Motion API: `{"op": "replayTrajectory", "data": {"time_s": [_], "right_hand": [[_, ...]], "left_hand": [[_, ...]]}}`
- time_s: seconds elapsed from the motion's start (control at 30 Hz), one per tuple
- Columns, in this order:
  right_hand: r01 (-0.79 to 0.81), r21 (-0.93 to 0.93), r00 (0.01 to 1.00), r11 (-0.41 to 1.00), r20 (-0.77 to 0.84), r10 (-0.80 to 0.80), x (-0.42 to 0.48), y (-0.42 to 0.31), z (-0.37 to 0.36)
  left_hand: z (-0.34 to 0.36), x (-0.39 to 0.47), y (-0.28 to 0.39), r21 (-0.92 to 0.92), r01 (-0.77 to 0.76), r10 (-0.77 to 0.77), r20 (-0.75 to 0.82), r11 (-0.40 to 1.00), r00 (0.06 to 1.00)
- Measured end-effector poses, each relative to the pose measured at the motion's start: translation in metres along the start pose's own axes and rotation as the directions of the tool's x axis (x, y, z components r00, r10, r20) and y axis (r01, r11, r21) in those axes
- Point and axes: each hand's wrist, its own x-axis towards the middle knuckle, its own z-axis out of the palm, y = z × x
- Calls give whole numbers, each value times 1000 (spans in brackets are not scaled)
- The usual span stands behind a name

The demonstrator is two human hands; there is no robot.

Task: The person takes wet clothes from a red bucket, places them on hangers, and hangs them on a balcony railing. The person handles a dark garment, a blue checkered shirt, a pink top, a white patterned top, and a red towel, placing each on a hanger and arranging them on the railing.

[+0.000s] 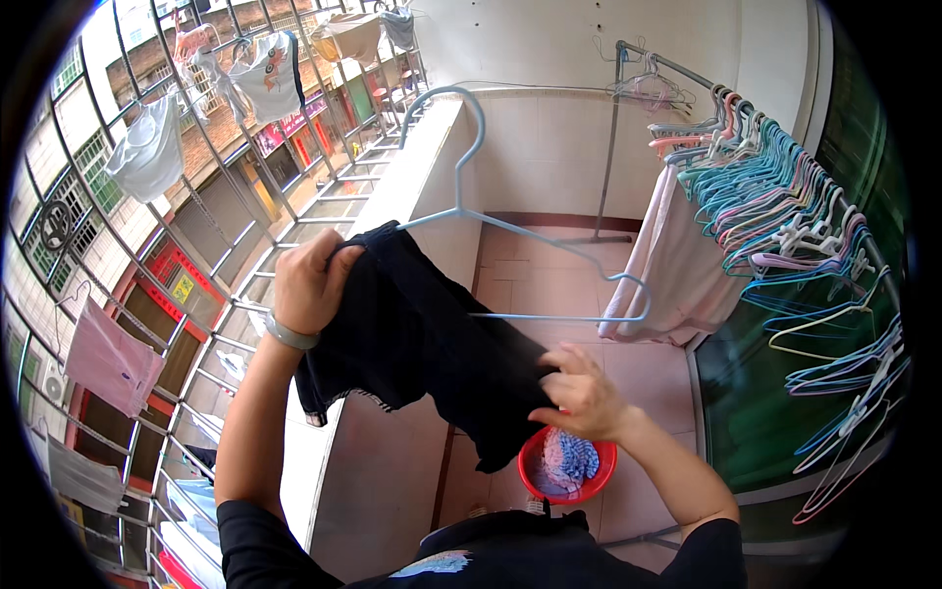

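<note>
A dark garment, its kind not certain, is stretched between my two hands. My left hand grips its upper left corner near the waistband-like edge. The fingers of my right hand are curled at the garment's lower right edge. A light blue clothes hanger passes into the garment on its left side; its right arm and bottom bar stick out uncovered, and its hook points up. Below my right hand, a red basin on the floor holds blue and pink patterned cloth.
At the right, a metal rack rail carries many hangers and a pale pink cloth. To the left runs a white ledge beside metal window bars, where clothes hang, including a pink cloth and a white shirt.
</note>
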Motion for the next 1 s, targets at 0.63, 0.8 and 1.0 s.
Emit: {"op": "replayTrajectory", "data": {"time_s": [0.63,0.8,1.0], "right_hand": [[-298,683,904,666,-20,426,49,5,-63],[-623,337,628,706,754,194,17,44,-46],[-423,767,906,484,345,244,52,4,-3]], "left_hand": [[4,-118,-13,31,93,-84,-223,995,971],[-18,-152,-27,73,269,-237,-298,960,925],[-46,-179,-47,-522,461,-671,-341,718,658]]}}
